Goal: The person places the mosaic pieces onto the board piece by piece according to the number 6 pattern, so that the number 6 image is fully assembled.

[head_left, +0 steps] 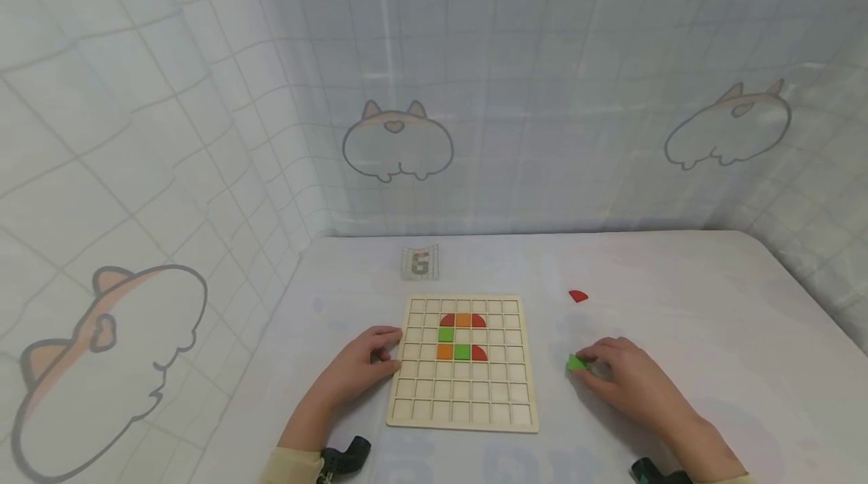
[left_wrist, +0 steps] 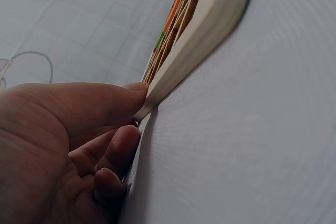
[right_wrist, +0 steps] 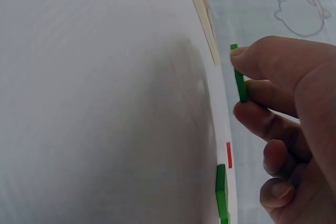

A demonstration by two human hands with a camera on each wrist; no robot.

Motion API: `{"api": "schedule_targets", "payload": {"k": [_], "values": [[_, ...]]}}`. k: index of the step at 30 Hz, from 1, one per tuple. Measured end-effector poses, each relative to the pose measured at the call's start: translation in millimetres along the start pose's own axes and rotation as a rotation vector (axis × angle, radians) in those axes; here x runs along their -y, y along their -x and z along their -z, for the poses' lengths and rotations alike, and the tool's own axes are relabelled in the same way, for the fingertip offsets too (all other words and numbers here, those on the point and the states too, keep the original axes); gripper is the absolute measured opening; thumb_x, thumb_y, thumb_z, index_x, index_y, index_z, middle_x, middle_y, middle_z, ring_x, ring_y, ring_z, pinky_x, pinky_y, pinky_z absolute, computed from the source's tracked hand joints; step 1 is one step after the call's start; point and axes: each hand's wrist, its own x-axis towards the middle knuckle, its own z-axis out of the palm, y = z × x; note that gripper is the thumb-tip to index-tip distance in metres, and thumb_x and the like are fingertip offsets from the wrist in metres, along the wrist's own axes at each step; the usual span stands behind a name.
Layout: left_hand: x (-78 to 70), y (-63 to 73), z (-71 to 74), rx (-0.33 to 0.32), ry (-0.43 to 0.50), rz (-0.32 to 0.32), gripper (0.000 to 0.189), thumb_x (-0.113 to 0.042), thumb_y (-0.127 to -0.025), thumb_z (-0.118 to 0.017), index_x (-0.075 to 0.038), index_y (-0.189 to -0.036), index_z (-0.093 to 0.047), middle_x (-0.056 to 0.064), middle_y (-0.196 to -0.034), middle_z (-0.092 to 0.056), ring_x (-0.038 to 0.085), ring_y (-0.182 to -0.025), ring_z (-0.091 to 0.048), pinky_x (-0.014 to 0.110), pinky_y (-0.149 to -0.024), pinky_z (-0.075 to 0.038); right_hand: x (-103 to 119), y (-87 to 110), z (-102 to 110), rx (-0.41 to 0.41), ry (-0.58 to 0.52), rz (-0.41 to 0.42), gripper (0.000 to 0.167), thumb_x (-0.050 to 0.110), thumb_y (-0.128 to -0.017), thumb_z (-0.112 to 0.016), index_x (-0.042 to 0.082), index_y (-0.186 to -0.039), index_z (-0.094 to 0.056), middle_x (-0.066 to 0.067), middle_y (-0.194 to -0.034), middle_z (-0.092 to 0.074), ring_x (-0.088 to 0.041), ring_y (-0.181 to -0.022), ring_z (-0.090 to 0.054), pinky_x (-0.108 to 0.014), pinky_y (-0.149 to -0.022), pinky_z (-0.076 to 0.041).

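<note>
A square wooden grid board [head_left: 461,412] lies on the table, with red, orange and green tiles set in several of its cells. My left hand [head_left: 362,363] rests at the board's left edge. In the left wrist view, the thumb of the left hand [left_wrist: 68,124] touches the board's rim [left_wrist: 184,61], and the other fingers are loosely bent beside it. Right of the board, my right hand [head_left: 627,378] pinches a green square tile [head_left: 576,363] between thumb and fingers. The right wrist view shows this green tile [right_wrist: 240,80] edge-on, raised off the table.
A red quarter-round tile [head_left: 578,295] lies beyond my right hand. More green pieces [right_wrist: 222,190] lie on the table in the right wrist view. A small card with a patterned figure [head_left: 420,263] lies behind the board. Pale curtains with animal drawings surround the table.
</note>
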Motion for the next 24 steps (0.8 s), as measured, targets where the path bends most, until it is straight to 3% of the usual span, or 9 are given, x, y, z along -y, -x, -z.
{"api": "schedule_targets", "payload": {"k": [9,18,24], "values": [[-0.9,0.0,-0.4,-0.006,0.001,0.007,0.051,-0.016,-0.086,-0.077,-0.004,-0.133,-0.062,0.000,-0.130,-0.056,0.012,-0.086,-0.053,0.029,-0.077,-0.043,12,-4.6,-4,-0.025,0.001,0.102,0.021,0.024,-0.078,-0.083,0.021,-0.097,-0.076,0.017,-0.092,-0.062,-0.010,-0.092,-0.058,-0.037,-0.082,-0.050],[-1.1,-1.4,-0.3,-0.002,-0.013,0.010,0.052,-0.016,-0.086,-0.078,-0.004,-0.134,-0.062,-0.001,-0.129,-0.056,0.012,-0.086,-0.053,0.030,-0.077,-0.043,23,-11.4,-8,0.018,0.021,0.089,0.021,0.031,-0.079,-0.083,0.024,-0.098,-0.077,0.020,-0.092,-0.061,-0.007,-0.093,-0.056,-0.034,-0.084,-0.050],[2.7,-1.7,-1.4,0.000,-0.015,0.003,0.052,-0.017,-0.086,-0.078,-0.004,-0.134,-0.062,-0.001,-0.129,-0.056,0.011,-0.086,-0.053,0.029,-0.078,-0.043,30,-14.4,-10,0.012,0.026,0.130,0.021,0.033,-0.079,-0.082,0.025,-0.098,-0.077,0.021,-0.093,-0.061,-0.005,-0.094,-0.056,-0.032,-0.084,-0.050]]}}
